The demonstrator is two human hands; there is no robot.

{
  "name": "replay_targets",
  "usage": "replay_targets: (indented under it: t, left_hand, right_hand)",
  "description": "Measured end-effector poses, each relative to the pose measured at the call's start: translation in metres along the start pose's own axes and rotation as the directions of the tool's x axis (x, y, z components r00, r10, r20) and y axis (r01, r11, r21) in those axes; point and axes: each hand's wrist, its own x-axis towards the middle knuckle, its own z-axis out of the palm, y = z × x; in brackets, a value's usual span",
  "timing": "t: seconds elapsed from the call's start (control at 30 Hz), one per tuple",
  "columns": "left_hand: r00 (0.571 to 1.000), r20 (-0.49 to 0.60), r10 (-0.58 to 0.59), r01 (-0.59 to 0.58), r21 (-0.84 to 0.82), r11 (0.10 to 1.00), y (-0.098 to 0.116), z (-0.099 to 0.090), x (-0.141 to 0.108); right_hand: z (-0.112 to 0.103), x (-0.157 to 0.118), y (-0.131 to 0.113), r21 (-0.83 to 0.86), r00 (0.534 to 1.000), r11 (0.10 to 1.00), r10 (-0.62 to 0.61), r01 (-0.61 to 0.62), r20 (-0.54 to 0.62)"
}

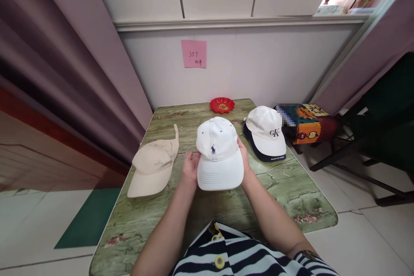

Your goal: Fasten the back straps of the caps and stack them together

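Observation:
A white baseball cap (217, 151) with a small dark blue logo is held up over the middle of the table, its brim facing me. My left hand (191, 166) grips its left side, and my right hand (245, 155) grips the right; most fingers are hidden behind or under the cap. On the left lies a beige cap (152, 166), its back strap undone and sticking up. To the right, a white cap with black letters (265, 129) sits stacked on a dark navy cap (258, 154).
The green wood-patterned table (291, 198) stands against a white wall. A red scalloped dish (222, 105) sits at its back edge. A pink note (194, 54) is stuck to the wall. On the right are a patterned stool (307, 125) and a dark chair (384, 116).

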Motion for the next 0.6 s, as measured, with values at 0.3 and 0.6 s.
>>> replay_targets:
  t: [0.3, 0.6]
  left_hand:
    - [0.985, 0.115, -0.131, 0.140, -0.072, 0.988, 0.012, -0.002, 0.008]
    - [0.986, -0.066, 0.155, -0.164, -0.152, 0.975, 0.019, -0.017, 0.028]
  right_hand:
    - [-0.012, -0.001, -0.006, -0.062, 0.992, 0.990, 0.124, -0.125, -0.031]
    - [-0.008, -0.046, 0.026, -0.078, 0.976, 0.994, -0.092, 0.078, -0.197]
